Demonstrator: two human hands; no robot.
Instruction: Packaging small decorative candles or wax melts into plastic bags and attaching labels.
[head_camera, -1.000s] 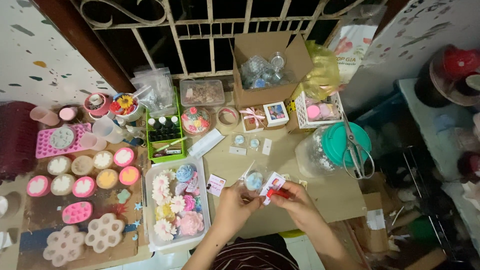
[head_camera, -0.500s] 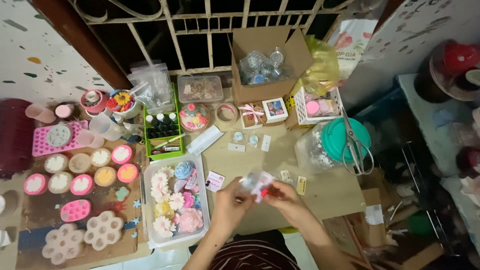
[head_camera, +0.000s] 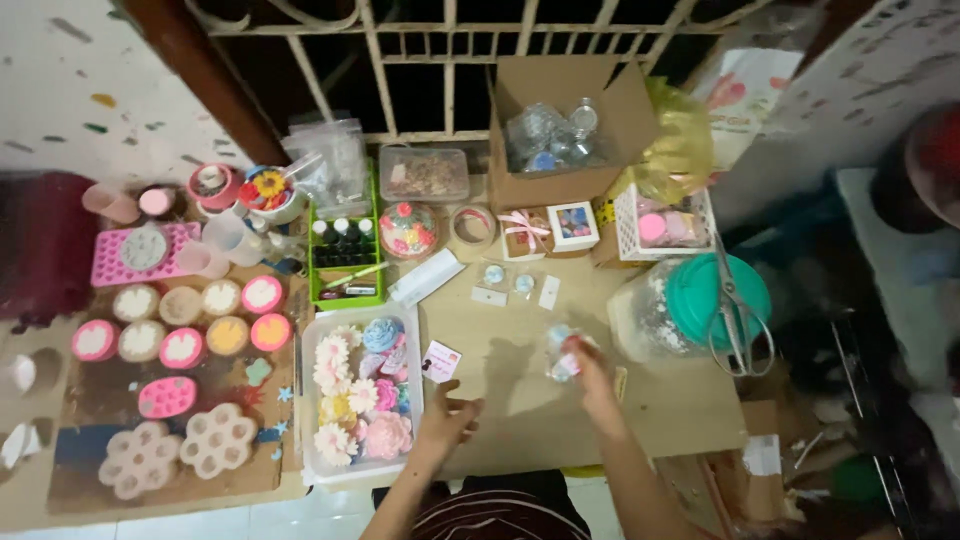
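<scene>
Here, in the head view, the right hand (head_camera: 585, 362) grips a small clear-wrapped packet (head_camera: 558, 352), lifted over the brown table (head_camera: 520, 400); blur hides which way its long axis runs. The left hand (head_camera: 445, 420) hovers open, fingers spread, beside a white tray of flower-shaped soaps (head_camera: 360, 395). A small pink card (head_camera: 441, 361) lies between them. A teal-lidded jar (head_camera: 690, 310) with scissors (head_camera: 738, 315) on top stands near the packet.
</scene>
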